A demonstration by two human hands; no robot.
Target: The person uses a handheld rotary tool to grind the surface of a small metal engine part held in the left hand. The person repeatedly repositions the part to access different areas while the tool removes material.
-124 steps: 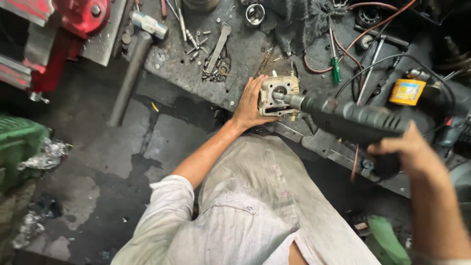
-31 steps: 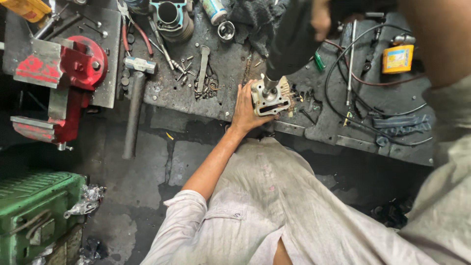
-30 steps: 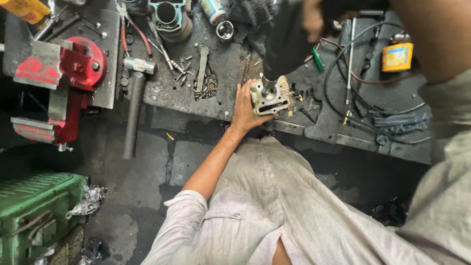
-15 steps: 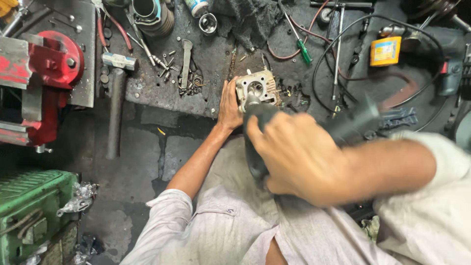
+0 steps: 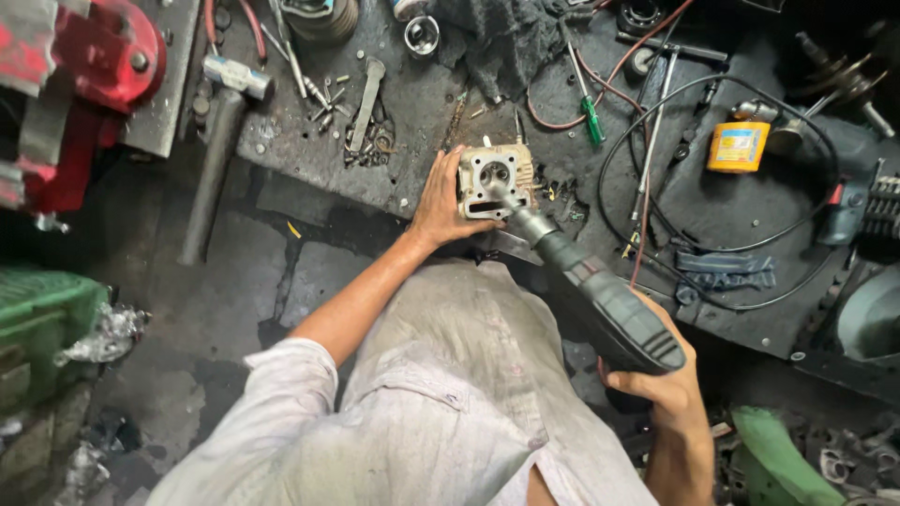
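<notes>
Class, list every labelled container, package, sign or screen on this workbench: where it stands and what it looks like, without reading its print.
Small tin: on the dark bench's right part, inside a loop of black cable; squat can shape, yellow-orange label with a pale blue patch.
No signs or screens show.

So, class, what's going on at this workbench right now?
A person at a grimy workbench steadies a small metal engine part with the left hand. The right hand grips a black power drill whose tip is pushed into the part's round opening. A hammer, a green screwdriver and a yellow tin lie around it.
</notes>
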